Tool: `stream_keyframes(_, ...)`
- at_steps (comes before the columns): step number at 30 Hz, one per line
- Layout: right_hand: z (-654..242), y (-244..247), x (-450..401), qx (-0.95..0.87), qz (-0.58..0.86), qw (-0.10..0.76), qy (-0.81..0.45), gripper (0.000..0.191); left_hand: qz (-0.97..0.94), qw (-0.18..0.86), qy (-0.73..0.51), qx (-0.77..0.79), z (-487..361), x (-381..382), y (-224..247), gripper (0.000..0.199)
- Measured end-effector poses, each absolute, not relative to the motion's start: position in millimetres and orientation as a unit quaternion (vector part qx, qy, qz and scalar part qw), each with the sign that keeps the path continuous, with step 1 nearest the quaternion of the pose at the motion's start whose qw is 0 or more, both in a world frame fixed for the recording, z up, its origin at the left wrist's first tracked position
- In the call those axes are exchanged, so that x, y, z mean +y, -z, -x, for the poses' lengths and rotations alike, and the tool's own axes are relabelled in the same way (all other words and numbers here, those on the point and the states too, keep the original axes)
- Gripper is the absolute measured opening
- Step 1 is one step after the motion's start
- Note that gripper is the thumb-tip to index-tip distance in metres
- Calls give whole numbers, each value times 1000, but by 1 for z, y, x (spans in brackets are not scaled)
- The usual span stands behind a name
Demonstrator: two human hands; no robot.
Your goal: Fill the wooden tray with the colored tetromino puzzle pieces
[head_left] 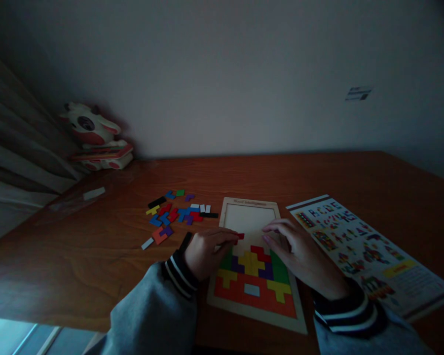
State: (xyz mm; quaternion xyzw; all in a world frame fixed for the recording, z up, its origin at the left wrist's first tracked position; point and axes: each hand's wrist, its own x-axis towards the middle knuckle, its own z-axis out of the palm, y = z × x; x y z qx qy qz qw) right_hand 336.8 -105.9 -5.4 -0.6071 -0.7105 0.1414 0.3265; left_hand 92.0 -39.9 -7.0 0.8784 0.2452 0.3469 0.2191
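Note:
A wooden puzzle board (257, 323) lies on the table, its lower part filled with red, yellow, green, purple and white pieces; the upper part shows bare wood. My left hand (209, 250) is over the board's left edge, its fingers pinched on a small red piece (240, 236). At the board's right side is my right hand (294, 249), thumb and fingers apart with nothing between them. Another red piece (259, 254) sits in the board above the yellow pieces. Loose coloured pieces (165, 218) are spread left of the board.
A printed pattern sheet (362, 251) lies to the right of the board on the brown table (114, 266). A cow-shaped toy (99, 138) stands at the back left beside a curtain (18, 143). Behind the table is a wall with a small label (358, 93).

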Motion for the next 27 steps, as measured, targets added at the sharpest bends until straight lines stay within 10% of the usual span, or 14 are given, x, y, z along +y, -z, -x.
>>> stream_keyframes(27, -332, 2, -107, -722, 602, 308, -147, 11, -932, 115, -261, 222, -102, -54, 9, 37)
